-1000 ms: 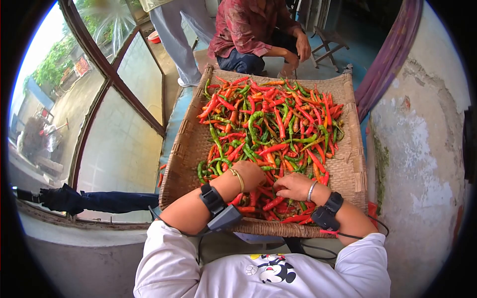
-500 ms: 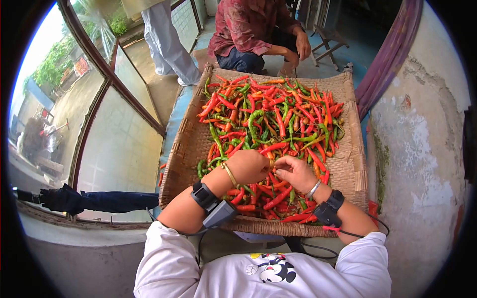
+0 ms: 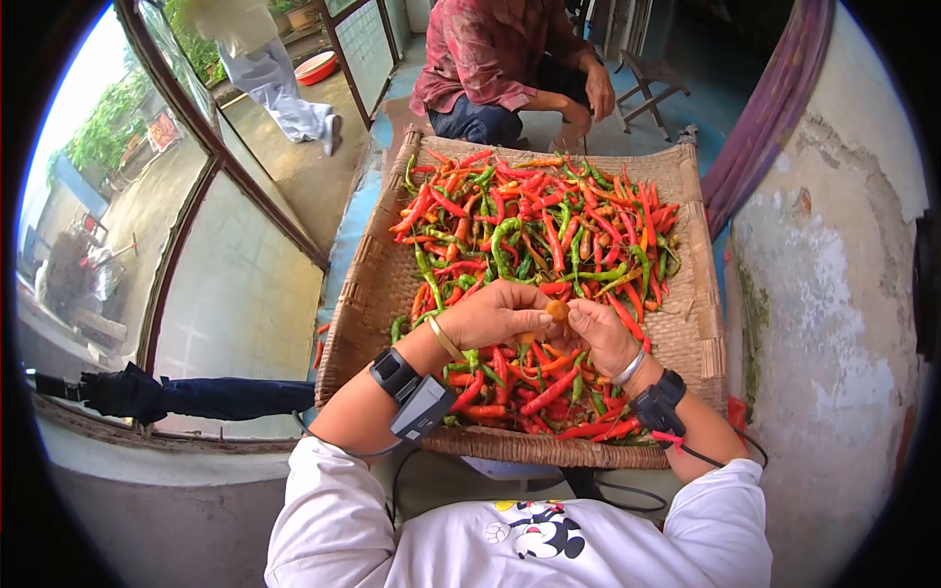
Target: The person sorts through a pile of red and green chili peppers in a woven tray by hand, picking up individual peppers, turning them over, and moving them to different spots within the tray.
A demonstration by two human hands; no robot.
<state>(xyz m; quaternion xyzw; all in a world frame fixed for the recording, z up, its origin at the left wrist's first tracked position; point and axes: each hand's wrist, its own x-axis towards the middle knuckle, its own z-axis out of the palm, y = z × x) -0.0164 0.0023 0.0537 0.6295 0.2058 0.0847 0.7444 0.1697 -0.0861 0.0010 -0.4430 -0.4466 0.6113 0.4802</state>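
Note:
My left hand [image 3: 495,316] and my right hand [image 3: 605,338] meet above the near half of a woven basket tray. Between their pinched fingertips is a small orange-brown piece of chili pepper [image 3: 558,311], both hands gripping it. Its lower part is hidden by the fingers. Underneath lies a thick layer of red, green and orange chili peppers [image 3: 551,392], spread across the woven tray [image 3: 691,338]. My forearms cover part of the tray's near side.
Across the tray, a person in a red patterned shirt [image 3: 480,54] crouches. Another person's light trousers [image 3: 274,93] show outside the doorway. A folded dark umbrella [image 3: 230,397] lies at left; a rough wall [image 3: 823,294] stands at right. A small folding stool [image 3: 649,88] is behind.
My hands have turned, bringing the orange-brown piece into clearer view between my fingertips. The person in light trousers has moved left and farther outside.

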